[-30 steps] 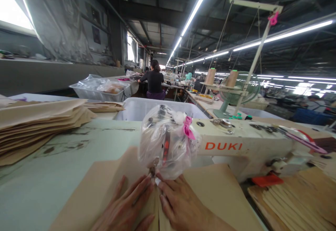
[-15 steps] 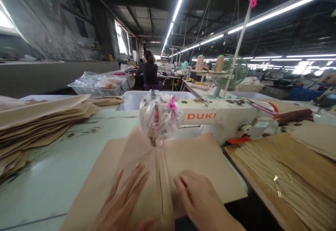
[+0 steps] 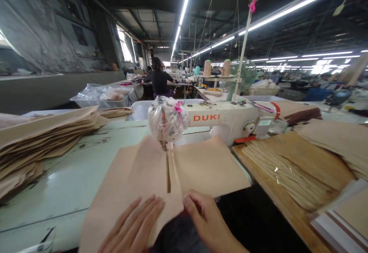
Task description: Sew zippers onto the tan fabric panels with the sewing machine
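Note:
A tan fabric piece (image 3: 135, 176) lies under the needle of a white DUKI sewing machine (image 3: 227, 119), whose head is wrapped in a clear plastic bag (image 3: 166, 122). A narrow brown strip (image 3: 168, 172) runs along the fabric's middle seam. My left hand (image 3: 135, 226) lies flat on the fabric's near left part, fingers stretched out. My right hand (image 3: 207, 222) rests at the fabric's near edge, right of the strip, fingers bent down on the cloth edge. A second tan panel (image 3: 209, 166) spreads to the right of the seam.
A tall stack of tan pieces (image 3: 37, 138) sits at the left. Brown strips lie on a wooden board (image 3: 293, 168) at the right. White bins (image 3: 140, 109) stand behind the table. A person in black (image 3: 158, 80) sits farther back. Thread cones (image 3: 207, 68) stand on a rack.
Both hands have drawn back from the needle toward the table's near edge. The fabric has moved nearer with them, and the view has pulled back and tilted.

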A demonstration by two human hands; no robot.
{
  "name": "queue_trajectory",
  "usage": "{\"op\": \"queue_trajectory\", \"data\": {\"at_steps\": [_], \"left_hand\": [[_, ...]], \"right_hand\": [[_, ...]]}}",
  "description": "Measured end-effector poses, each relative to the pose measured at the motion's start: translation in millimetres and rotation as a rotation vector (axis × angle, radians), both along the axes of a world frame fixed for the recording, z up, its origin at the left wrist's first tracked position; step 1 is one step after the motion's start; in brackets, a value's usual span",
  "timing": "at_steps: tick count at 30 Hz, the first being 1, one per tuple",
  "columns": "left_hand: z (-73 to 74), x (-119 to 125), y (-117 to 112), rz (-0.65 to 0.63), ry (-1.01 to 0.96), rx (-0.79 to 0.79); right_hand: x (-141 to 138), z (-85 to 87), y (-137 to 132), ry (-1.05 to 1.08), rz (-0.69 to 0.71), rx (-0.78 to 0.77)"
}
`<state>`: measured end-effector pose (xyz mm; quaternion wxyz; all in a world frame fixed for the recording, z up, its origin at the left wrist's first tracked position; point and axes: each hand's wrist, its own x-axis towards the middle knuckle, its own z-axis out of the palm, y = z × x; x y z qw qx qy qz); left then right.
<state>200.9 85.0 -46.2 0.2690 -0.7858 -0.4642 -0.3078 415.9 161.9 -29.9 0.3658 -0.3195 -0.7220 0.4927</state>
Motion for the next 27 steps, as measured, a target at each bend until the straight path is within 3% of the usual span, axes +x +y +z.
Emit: {"op": "queue_trajectory", "data": {"at_steps": [2, 3, 6, 9, 13, 18, 22, 27], "left_hand": [[26.7, -1, 3, 0.069, -0.041, -0.090], [38.4, 0, 5, 0.121, -0.088, -0.100], [64.4, 4, 14, 0.199, -0.144, -0.088], [77.0, 5, 20, 0.201, -0.131, -0.066], [82.9, -1, 23, 0.188, -0.150, -0.066], [79.0, -5, 23, 0.164, -0.239, -0.177], [66.3, -6, 22, 0.167, -0.300, -0.386], [61.2, -7, 18, 0.159, -0.359, -0.407]], "right_hand": [[2, 9.9, 5, -0.052, -0.104, 0.268], [0, 10.1, 7, -0.057, -0.088, 0.356], [-11, -1.9, 12, -0.129, 0.088, 0.460], [-24, -17.6, 12, -0.292, 0.117, 0.541], [-34, -31.6, 15, -0.251, 0.008, 0.575], [-34, -46.6, 18, 0.109, -0.140, 0.365], [-31, -47.7, 16, 0.108, -0.117, 0.367], [-29, -40.2, 18, 0.109, -0.101, 0.327]]}}
